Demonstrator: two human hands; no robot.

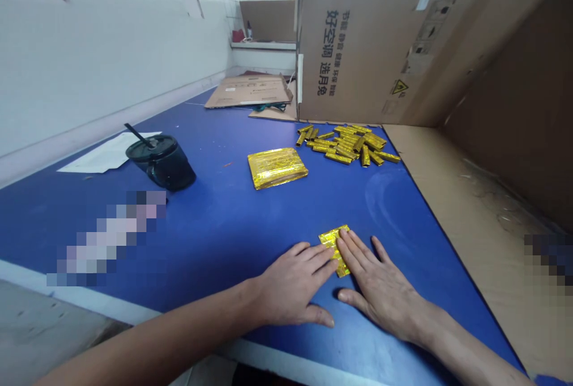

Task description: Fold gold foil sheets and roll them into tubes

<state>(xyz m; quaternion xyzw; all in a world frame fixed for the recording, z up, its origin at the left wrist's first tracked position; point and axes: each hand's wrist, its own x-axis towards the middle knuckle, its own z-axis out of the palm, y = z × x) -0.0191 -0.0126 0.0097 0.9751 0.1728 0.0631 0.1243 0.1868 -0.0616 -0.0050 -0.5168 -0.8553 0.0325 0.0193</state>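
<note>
A small sheet of shiny gold foil paper (pixel 331 237) lies flat on the blue table. My left hand (pixel 293 281) rests with fingers stretched over its left edge. From the right, my right hand (pixel 376 281) presses flat fingers onto the same sheet, thumb spread out. Both palms hide part of the foil. Beyond my hands sits a flat stack of gold foil paper (pixel 277 166). Farther right is a loose pile of gold foil rolls (pixel 347 144), folded into small tubes.
A dark lidded mug (pixel 168 162) with a straw stands at the left beside white paper (pixel 96 156). A large cardboard box (pixel 371 40) walls off the back right. Flat cardboard (pixel 248 90) lies at the far end. The blue table (pixel 215 219) meets brown cardboard along its right edge.
</note>
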